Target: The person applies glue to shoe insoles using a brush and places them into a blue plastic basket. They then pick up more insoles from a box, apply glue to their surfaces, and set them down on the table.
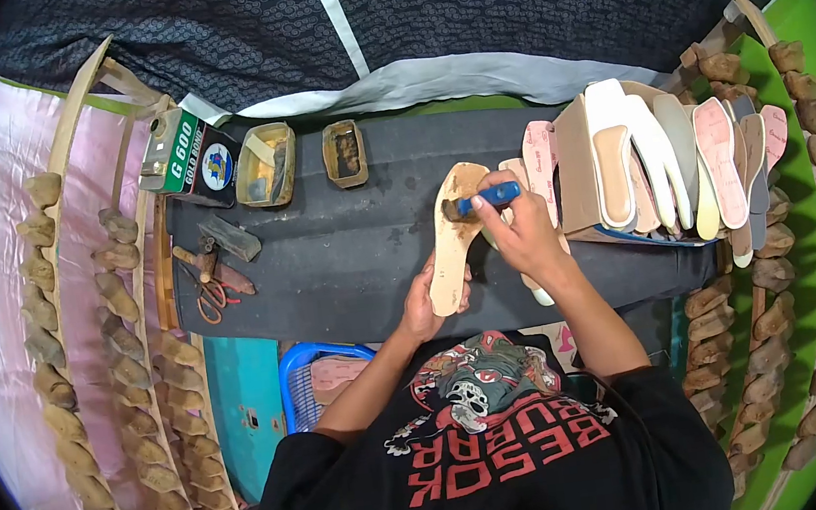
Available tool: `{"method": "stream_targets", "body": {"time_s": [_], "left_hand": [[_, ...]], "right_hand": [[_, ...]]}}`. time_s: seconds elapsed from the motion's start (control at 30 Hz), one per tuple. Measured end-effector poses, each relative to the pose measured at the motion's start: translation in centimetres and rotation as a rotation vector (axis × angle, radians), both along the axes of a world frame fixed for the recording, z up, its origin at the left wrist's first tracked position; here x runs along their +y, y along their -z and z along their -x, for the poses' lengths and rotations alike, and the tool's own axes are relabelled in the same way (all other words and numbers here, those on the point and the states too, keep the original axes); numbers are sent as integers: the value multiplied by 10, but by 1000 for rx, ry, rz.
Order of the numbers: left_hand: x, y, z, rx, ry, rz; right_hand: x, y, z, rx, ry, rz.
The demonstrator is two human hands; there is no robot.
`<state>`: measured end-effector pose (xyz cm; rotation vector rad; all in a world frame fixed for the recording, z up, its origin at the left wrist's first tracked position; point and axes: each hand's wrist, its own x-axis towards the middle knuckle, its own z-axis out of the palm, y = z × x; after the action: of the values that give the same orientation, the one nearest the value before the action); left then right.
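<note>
Tan insole [448,269] points away from us, slightly rightward, over the surface [297,252]; our left hand [423,304] grips its near end, our right hand [529,229] holds a brush [494,197] at the wider far end.

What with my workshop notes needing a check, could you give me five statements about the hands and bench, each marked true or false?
1. The right hand holds a blue-handled brush. True.
2. The left hand is empty. False: it holds a tan, sole-shaped insole.
3. A green-and-black rectangular tin reads "G 600". True.
4. The red-handled tool lies against the brown cardboard box. False: it lies at the left end of the dark grey bench.
5. White and pink sole-shaped pieces stand in the box. True.
</note>
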<state>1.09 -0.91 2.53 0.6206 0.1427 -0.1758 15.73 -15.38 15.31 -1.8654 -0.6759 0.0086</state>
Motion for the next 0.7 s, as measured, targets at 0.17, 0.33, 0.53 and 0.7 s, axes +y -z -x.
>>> {"method": "stream_targets", "body": {"time_s": [0.17, 0.33, 0.53, 0.7], "left_hand": [[-17, 8, 1, 20, -59, -5], [-30, 4, 5, 54, -105, -51], [-14, 10, 13, 100, -66, -29], [9, 11, 10, 49, 13, 1]], "right_hand": [[-10, 8, -20, -74, 35, -34], [-16, 14, -26, 19, -29, 7], [-13, 2, 3, 48, -214, 115], [0, -8, -6, -92, -107, 94]]}}
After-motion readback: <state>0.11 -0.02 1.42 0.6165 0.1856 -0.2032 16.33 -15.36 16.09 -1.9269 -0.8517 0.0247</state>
